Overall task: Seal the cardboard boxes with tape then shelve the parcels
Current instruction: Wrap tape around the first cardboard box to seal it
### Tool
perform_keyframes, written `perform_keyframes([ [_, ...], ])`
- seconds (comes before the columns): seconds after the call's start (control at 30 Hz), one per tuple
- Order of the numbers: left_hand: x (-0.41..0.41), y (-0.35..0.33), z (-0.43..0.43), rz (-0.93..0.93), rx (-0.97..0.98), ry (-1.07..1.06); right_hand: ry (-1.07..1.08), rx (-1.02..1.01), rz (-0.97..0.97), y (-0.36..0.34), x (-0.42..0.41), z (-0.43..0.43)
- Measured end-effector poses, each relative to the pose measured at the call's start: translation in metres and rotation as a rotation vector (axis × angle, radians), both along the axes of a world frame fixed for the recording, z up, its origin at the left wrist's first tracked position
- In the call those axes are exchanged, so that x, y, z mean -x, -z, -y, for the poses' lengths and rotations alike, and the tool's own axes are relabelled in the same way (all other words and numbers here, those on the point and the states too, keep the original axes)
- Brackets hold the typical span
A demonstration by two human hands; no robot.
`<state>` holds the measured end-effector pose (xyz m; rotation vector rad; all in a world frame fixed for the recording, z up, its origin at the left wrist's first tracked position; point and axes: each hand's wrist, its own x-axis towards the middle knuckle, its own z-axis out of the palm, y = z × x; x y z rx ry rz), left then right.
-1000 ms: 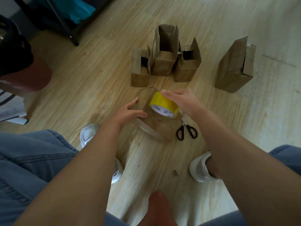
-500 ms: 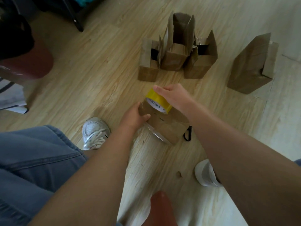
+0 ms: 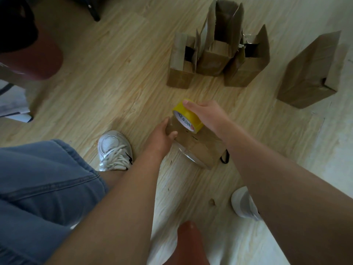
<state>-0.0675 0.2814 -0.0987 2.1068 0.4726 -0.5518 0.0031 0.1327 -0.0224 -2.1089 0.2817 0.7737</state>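
A small cardboard box [image 3: 198,146] lies on the wooden floor between my feet. My left hand [image 3: 162,134] grips its left end, thumb on top. My right hand [image 3: 205,114] holds a yellow tape roll [image 3: 188,116] at the box's far end. Clear tape runs along the near edge of the box and curls off it. Behind it stand three open cardboard boxes [image 3: 215,54] with flaps up. A closed box [image 3: 311,71] sits at the right.
Black scissors [image 3: 225,158] lie mostly hidden behind the box's right end. My white sneakers [image 3: 114,150] flank the box. A dark metal leg [image 3: 93,10] stands at the top left. Another person sits at the far left.
My right hand has drawn the tape roll farther along the box toward its far end. My head has moved closer, so everything looks larger. My left hand keeps its hold.
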Motion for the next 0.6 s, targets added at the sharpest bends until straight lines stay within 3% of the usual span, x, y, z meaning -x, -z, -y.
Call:
perform_keyframes([
  [0.13, 0.002, -0.001, 0.001, 0.019, -0.038, 0.013, 0.017, -0.013, 0.0, -0.001, 0.005, 0.004],
  [0.4, 0.001, -0.004, 0.006, -0.026, -0.036, -0.041, 0.081, 0.2, -0.113, 0.006, 0.037, 0.041],
  [0.6, -0.001, -0.01, 0.009, -0.025, -0.05, -0.003, 0.073, -0.045, -0.18, -0.001, 0.056, 0.05],
])
